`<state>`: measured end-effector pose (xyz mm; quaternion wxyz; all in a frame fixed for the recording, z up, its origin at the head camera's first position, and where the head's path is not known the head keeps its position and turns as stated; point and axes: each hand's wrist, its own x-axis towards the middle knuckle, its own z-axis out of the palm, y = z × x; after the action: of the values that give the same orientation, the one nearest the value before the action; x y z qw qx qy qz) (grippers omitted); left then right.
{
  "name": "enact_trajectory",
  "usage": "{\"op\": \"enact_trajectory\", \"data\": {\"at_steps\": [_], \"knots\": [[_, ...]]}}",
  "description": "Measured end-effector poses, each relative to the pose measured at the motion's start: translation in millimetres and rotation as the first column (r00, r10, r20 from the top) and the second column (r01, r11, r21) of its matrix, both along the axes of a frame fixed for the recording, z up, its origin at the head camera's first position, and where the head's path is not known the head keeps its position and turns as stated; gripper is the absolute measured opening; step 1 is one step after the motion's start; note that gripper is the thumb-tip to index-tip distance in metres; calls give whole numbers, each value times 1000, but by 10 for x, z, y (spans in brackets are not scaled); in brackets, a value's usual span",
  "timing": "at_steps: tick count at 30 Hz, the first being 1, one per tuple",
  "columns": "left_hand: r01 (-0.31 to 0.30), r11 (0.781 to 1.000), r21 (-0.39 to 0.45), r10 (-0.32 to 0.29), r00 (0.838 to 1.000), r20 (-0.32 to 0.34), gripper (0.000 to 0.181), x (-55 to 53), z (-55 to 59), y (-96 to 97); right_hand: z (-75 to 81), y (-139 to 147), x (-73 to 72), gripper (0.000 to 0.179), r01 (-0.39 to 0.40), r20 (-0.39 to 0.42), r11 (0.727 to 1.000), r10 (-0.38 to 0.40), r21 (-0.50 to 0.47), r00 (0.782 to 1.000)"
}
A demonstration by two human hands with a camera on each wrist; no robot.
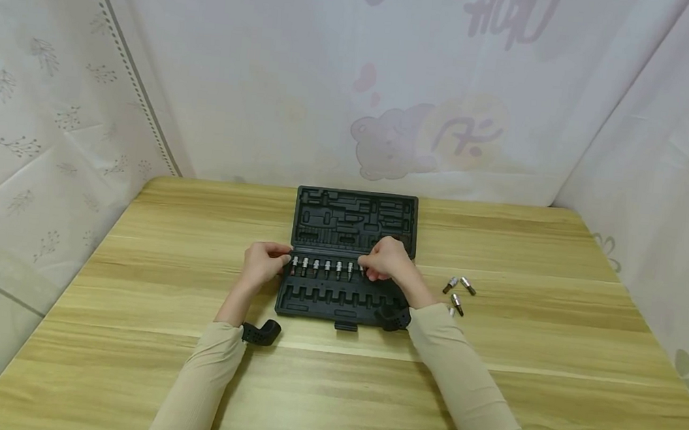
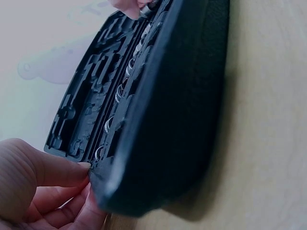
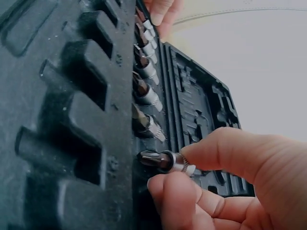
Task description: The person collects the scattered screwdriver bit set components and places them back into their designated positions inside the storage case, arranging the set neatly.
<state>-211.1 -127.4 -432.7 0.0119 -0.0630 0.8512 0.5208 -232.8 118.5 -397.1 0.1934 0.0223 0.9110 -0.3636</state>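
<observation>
A black plastic tool case [image 1: 342, 314] lies unfolded on the table. Along its upper row stand several silver bit sockets [image 1: 328, 266], while the lower row of slots holds none. My right hand [image 1: 388, 258] pinches another bit socket [image 3: 175, 161] between thumb and fingertips, at the right end of that row. In the right wrist view its cross-shaped tip points into the case, close over a slot. My left hand [image 1: 263, 262] grips the case's left edge near the hinge, the thumb on top and the other fingers against the side, as the left wrist view [image 2: 53, 184] shows.
Several loose bit sockets [image 1: 457, 305] lie on the wooden table [image 1: 522, 367] right of the case. The case's moulded lid [image 1: 356, 219] leans open at the back. Patterned cloth [image 1: 271, 72] hangs behind the table and on both sides.
</observation>
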Motion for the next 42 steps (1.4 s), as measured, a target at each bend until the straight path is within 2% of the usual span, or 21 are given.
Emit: {"op": "enact_trajectory", "data": {"at_steps": [7,15,19,22,24,26,30,33,36,38,42], "knots": [[3,1000,11,-3,1000,6,20,-5,-12,-2,27,-37,-27,39,-29,20,997,27,77,999],[-7,1000,1,7,1000,21,21,-16,-8,-8,42,-23,-161,34,-37,162,996,23,81,986],[-5,1000,5,5,1000,13,20,-17,-3,-15,45,-8,-247,26,-72,214,988,42,134,976],[-1,1000,4,1,1000,3,20,-20,-7,-17,57,-20,-309,42,-102,241,975,52,199,969],[-1,1000,6,1,1000,3,20,-15,-5,-13,74,-43,-350,57,-149,253,948,77,280,964],[0,1000,9,0,1000,4,20,-6,-6,-7,89,-71,-383,64,-195,264,914,102,357,959],[3,1000,16,-3,1000,8,20,4,-18,10,65,-110,-464,59,-298,296,812,162,502,941],[-2,1000,18,2,1000,2,19,-5,-29,19,40,-129,-510,51,-342,316,758,188,555,930],[-14,1000,5,14,1000,0,19,-13,-27,18,64,-153,-514,50,-373,339,724,201,580,919],[-16,1000,-2,16,1000,1,19,-17,-21,16,120,-170,-485,50,-380,344,712,203,591,917],[-14,1000,-8,14,1000,7,19,-16,-30,7,202,-211,-406,48,-370,307,689,219,623,926]]}}
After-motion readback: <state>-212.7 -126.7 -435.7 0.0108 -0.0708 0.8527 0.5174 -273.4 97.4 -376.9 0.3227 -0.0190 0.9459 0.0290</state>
